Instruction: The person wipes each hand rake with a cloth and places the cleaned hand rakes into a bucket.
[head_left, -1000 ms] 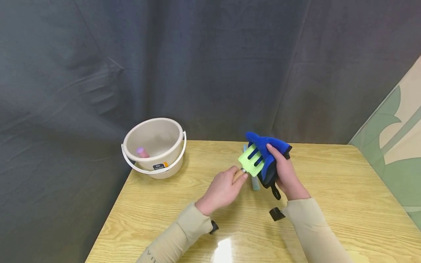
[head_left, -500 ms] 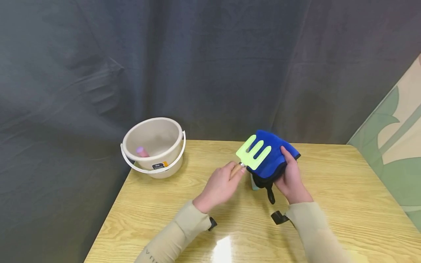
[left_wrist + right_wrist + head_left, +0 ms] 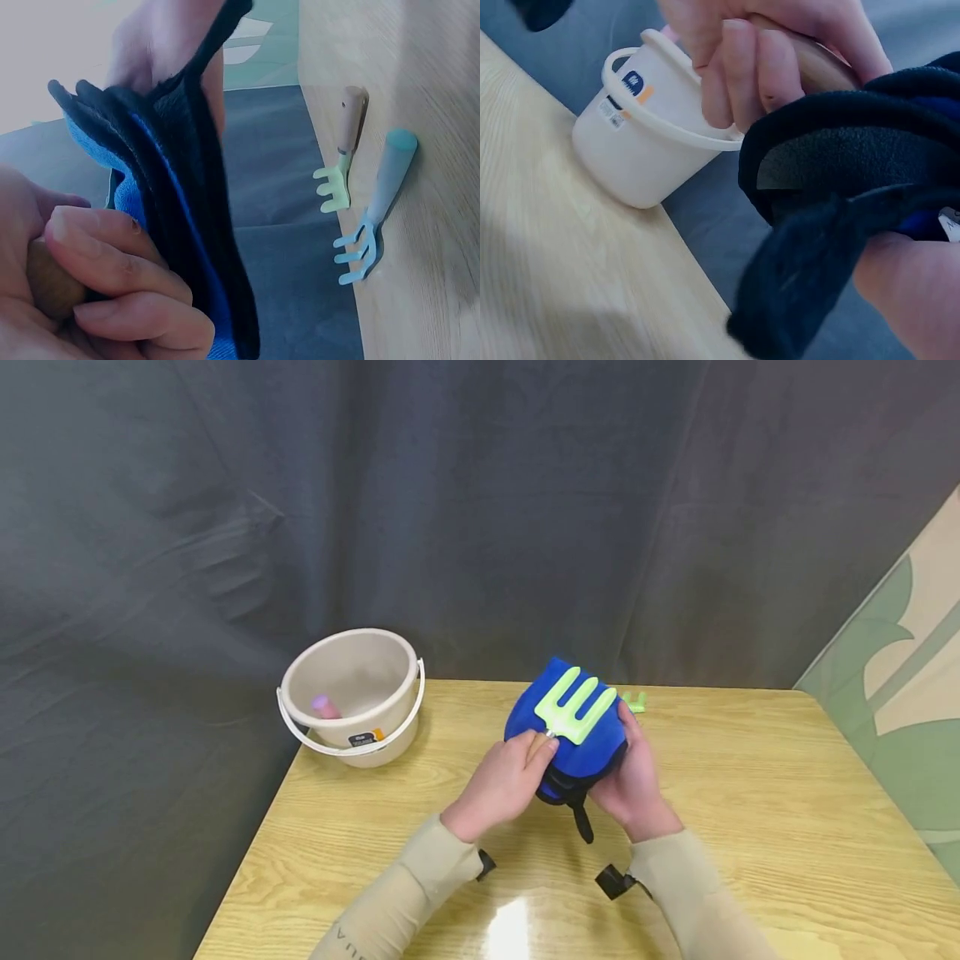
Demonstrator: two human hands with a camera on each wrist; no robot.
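My left hand [image 3: 517, 768] grips the wooden handle [image 3: 819, 64] of a light green garden fork [image 3: 573, 710], tines pointing away from me. My right hand [image 3: 632, 762] holds a blue cloth with a black lining [image 3: 572, 750] bunched behind and under the fork's head, fingers curled round its right side. In the left wrist view the cloth [image 3: 187, 195] hangs beside my left fingers [image 3: 112, 277]. On the table beyond lie a small green rake [image 3: 339, 161] and a pale blue rake [image 3: 375, 217].
A cream bucket [image 3: 352, 693] with a white handle stands at the table's back left corner, with a pink-purple object [image 3: 321, 703] inside. The wooden table [image 3: 750, 827] ends at a dark curtain behind. The green rake's tines [image 3: 634, 700] show just right of the cloth.
Both hands shifted left and slightly toward me with the fork and cloth. The cloth now wraps behind the fork's head, and the green rake at the back has come into view.
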